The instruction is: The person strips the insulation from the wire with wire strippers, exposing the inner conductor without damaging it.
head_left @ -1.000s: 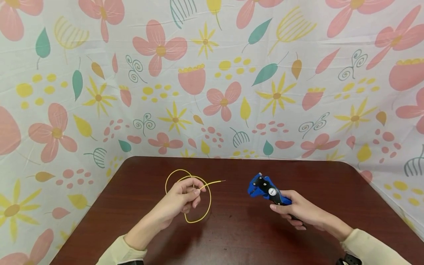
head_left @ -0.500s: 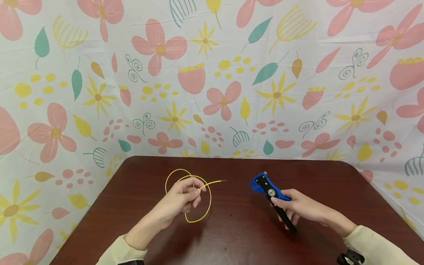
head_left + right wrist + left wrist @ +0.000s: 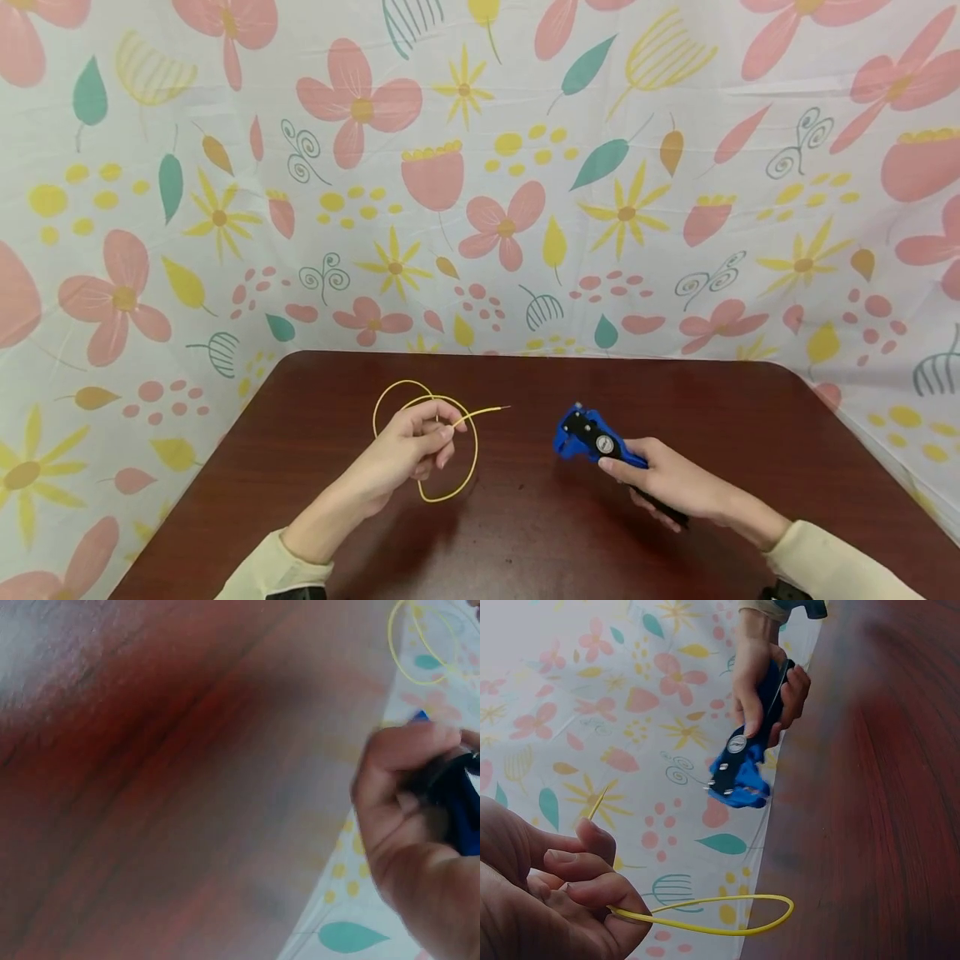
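Note:
My left hand (image 3: 422,442) pinches a thin yellow wire (image 3: 474,467) between thumb and forefinger. The wire's short end sticks out to the right with a thin bare tip, while the rest loops loosely around behind the hand. In the left wrist view, the wire (image 3: 735,928) bends in a loop below the fingers. My right hand (image 3: 671,479) grips a blue and black wire stripper (image 3: 600,439) by its handles. Its head points left toward the wire's end, with a gap between them. The right wrist view shows the right hand (image 3: 412,802) curled around the dark handles.
Both hands are above a dark reddish-brown wooden table (image 3: 517,533). Behind it hangs a white cloth (image 3: 480,167) printed with flowers and leaves, which also runs along both sides.
The wire stripper has tipped up and swung back to a flatter tilt, ending slightly lower and further left. My left hand and the wire have stayed nearly still.

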`<state>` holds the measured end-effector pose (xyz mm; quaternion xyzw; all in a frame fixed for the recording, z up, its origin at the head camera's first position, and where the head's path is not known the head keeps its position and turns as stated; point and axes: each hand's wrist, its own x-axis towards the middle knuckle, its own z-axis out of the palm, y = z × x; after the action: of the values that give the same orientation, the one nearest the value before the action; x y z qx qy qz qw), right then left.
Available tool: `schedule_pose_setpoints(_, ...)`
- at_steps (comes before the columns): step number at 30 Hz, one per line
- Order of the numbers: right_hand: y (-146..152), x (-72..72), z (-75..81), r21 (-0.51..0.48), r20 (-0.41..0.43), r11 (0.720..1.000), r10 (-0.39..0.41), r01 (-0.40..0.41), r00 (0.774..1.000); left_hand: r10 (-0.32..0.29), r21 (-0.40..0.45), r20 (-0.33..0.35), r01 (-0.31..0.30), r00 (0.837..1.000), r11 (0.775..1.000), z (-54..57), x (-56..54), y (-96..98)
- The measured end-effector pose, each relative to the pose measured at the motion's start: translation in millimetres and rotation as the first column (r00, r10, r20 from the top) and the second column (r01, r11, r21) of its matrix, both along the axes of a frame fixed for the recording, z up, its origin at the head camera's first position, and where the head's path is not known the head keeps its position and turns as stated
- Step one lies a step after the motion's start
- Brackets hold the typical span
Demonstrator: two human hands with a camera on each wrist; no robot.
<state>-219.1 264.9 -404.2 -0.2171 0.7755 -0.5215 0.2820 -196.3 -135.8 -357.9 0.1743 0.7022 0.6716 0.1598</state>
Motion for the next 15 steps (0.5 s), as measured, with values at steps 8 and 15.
schedule_pose_setpoints(8, 3.6, -4.0, 2.3, -0.035, 0.028, 0.999, -0.028, 0.029, 0.999, 0.005, -0.013, -0.008, -0.005, 1.000, 1.000, 0.6, 0.4, -0.4)
schedule_pose_setpoints(15, 5.8, -7.8, 6.6, -0.122, 0.041, 0.992, 0.031, -0.026, 0.999, 0.004, -0.016, -0.007, -0.004, 1.000, 1.000, 1.6, 0.4, -0.6)
